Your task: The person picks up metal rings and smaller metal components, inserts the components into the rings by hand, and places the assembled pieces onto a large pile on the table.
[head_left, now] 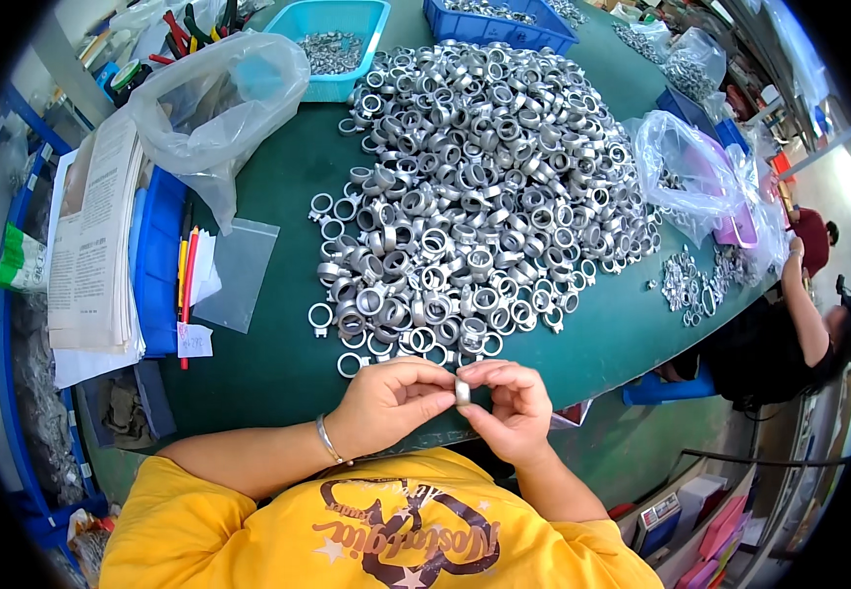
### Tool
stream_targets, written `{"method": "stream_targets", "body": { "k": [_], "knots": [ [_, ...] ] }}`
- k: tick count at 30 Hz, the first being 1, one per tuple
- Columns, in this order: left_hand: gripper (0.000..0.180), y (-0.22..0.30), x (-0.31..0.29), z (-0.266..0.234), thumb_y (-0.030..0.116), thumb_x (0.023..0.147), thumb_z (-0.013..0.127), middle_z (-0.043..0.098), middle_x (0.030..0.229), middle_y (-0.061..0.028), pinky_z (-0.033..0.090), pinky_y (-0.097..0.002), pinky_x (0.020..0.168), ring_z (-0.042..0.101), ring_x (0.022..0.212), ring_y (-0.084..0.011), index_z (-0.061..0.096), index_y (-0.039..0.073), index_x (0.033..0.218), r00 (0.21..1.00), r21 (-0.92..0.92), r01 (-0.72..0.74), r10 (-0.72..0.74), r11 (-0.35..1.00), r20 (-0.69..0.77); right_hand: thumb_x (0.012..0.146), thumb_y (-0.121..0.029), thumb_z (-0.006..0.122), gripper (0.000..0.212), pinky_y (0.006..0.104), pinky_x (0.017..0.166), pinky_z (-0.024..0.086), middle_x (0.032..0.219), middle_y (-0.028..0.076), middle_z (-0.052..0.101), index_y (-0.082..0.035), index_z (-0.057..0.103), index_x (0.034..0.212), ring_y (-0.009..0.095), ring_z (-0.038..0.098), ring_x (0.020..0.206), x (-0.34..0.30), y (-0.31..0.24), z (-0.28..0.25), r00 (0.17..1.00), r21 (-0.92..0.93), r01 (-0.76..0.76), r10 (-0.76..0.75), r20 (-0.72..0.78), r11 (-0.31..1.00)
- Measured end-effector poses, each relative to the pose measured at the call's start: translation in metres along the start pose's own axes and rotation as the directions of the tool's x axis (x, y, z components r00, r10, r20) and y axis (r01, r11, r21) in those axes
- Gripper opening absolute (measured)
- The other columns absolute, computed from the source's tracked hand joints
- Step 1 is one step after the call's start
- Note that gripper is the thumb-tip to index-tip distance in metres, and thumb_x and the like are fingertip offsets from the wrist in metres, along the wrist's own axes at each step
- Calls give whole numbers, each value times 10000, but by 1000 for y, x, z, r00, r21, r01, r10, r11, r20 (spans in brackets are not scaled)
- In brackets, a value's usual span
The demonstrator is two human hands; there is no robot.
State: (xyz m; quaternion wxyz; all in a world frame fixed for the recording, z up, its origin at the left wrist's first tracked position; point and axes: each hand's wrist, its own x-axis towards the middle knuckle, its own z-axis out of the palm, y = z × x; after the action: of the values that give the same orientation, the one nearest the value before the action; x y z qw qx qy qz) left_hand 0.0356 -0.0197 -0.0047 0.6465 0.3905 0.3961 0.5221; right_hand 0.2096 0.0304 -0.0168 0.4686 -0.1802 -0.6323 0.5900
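Note:
A small silver metal ring part is pinched between the fingertips of my left hand and my right hand, just above the near edge of the green table. Both hands meet over my yellow shirt. A silver bracelet sits on my left wrist. Right beyond my hands spreads a large heap of the same silver ring parts, its nearest pieces a few centimetres from my fingers.
At the left lie a stack of papers, a blue tray, pencils, a clear bag and a small flat plastic bag. Blue bins stand at the back. Another person sits at the right beside bagged parts.

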Motion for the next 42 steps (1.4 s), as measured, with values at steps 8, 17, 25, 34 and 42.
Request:
{"method": "stream_targets", "body": {
  "k": [8,17,25,34,42],
  "knots": [
    [239,9,3,-1,7,854,536,596,1027,-145,509,-324,836,598,955,-209,507,-49,1084,975,-193,216,-221,957,-6,709,144,613,415,298,840,472,1076,163,513,22,461,1076,229,558,988,0,-2,12,992,-142,41,-57,-112,989],
    [223,11,5,0,-1,849,535,609,999,-141,529,-309,803,611,922,-202,529,-47,1068,969,-213,218,-238,952,-70,710,111,649,413,259,742,463,1012,143,557,20,474,1073,188,566,875,-5,3,5,989,-222,-1,-32,-143,975],
    [232,7,3,-3,50,885,494,607,1008,-154,536,-316,791,614,916,-208,543,-50,1088,966,-271,226,-251,936,-61,729,120,627,359,261,715,467,982,148,588,25,482,1044,171,577,829,-8,0,10,967,-67,-72,54,-248,995],
    [302,17,7,-3,-10,856,469,572,1086,-158,532,-286,766,606,956,-229,471,-36,1158,905,-348,425,-404,836,135,676,124,635,211,295,632,489,805,145,614,27,588,858,244,589,701,15,-16,1,956,-612,233,-294,1,756],
    [154,14,3,-7,4,816,527,581,825,-98,472,-204,514,574,621,-116,509,-12,968,956,-146,294,-287,945,67,696,13,637,161,338,733,386,856,97,513,-53,600,838,262,483,815,38,-4,-11,991,-863,17,-125,-53,505]
  ]
}}
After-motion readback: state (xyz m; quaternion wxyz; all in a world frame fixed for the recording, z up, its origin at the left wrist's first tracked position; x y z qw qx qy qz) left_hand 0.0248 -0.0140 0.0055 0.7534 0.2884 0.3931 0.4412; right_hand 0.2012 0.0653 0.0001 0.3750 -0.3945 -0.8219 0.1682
